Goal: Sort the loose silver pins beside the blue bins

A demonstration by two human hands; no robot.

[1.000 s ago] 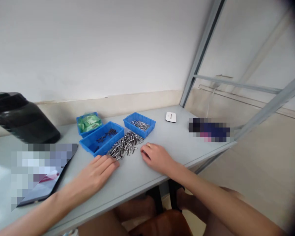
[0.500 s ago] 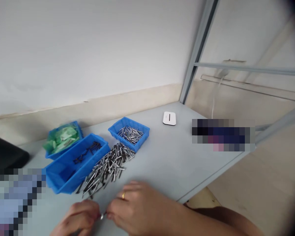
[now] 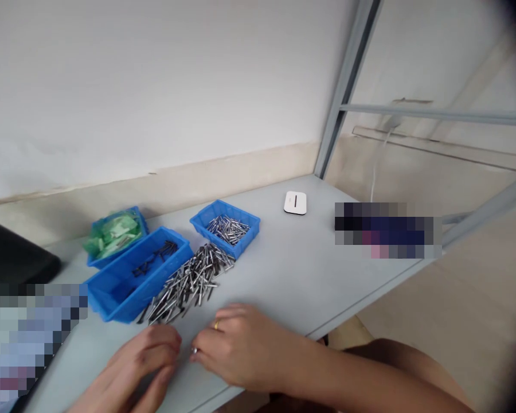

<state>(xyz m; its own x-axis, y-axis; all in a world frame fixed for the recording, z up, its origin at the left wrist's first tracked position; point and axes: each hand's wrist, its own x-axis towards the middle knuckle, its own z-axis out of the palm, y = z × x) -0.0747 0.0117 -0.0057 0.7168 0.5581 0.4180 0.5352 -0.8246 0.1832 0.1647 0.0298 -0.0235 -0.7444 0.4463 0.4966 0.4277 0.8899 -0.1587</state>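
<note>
My right hand (image 3: 236,347), with a gold ring on one finger, is closed in a pinch at the table's front. A small shiny silver metal piece (image 3: 194,350) shows at its fingertips; its exact kind is too small to tell. Just to the left, apart from it, my left hand (image 3: 148,358) has its fingers curled together, and whatever they hold is hidden. Beyond both hands lies a loose pile of thin silver and dark rivet-like metal pins (image 3: 191,281). My left knuckles are close to the near end of this pile.
Beside the pile stands a long blue bin (image 3: 112,295) with some dark pins inside. A blue bin of silver pins (image 3: 227,229) is behind, and another with green plastic bags (image 3: 116,235) at left. A white square device (image 3: 295,202) lies farther back on the grey table (image 3: 279,269).
My hands have drawn slightly apart; the silver piece that was between them is now at my right fingertips. My left hand has shifted up toward the pile. The view has tilted slightly.
</note>
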